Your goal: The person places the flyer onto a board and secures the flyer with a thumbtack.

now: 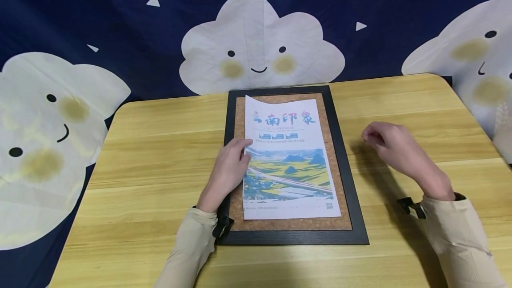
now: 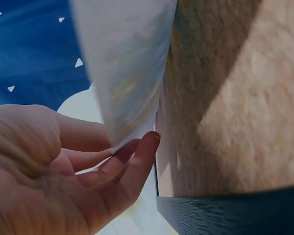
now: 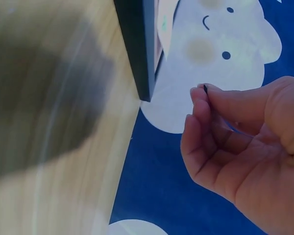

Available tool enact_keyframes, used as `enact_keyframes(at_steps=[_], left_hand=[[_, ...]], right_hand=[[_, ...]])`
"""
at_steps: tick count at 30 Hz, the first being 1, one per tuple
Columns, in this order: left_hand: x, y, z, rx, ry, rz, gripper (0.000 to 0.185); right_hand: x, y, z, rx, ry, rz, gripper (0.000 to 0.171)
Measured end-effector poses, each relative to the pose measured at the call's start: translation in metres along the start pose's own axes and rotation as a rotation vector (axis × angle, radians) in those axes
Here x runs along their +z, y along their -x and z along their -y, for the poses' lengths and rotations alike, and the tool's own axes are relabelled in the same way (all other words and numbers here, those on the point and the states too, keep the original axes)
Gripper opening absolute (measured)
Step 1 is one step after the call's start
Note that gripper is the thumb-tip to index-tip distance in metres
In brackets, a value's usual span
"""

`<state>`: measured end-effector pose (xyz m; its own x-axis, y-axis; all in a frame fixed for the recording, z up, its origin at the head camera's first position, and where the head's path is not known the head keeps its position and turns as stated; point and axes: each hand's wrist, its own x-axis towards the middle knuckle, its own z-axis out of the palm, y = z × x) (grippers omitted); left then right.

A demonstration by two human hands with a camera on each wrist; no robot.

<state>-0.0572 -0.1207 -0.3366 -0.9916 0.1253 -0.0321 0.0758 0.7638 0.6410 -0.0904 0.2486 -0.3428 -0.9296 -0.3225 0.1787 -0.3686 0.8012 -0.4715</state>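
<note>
A printed paper poster with a landscape picture and large brush-style characters lies over a cork board in a black frame. At the poster's left edge is my left hand, holding that edge between thumb and fingers. The left wrist view shows the paper lifted and curving away from the cork. To the right of the board, my right hand is raised over the table. Its thumb and forefinger pinch a small dark thing, whose kind I cannot tell.
The board lies on a light wooden table, its far end close to the table's back edge. Behind hangs a dark blue cloth with smiling white clouds. Each wrist wears a black strap mount.
</note>
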Motion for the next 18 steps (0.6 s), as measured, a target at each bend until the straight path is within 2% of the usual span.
enact_keyframes(at_steps=[3,8,18], left_hand=[[0.001,-0.001,0.001,-0.011,-0.014,0.036,0.038],[0.002,-0.002,0.003,-0.027,-0.034,0.059,0.040],[0.006,-0.001,0.004,-0.060,-0.060,0.086,0.046]], right_hand=[[-0.002,-0.004,0.004,-0.005,-0.021,-0.042,0.008],[-0.005,-0.011,0.012,-0.019,-0.073,-0.096,0.006],[-0.006,-0.033,0.026,0.000,-0.204,-0.088,0.010]])
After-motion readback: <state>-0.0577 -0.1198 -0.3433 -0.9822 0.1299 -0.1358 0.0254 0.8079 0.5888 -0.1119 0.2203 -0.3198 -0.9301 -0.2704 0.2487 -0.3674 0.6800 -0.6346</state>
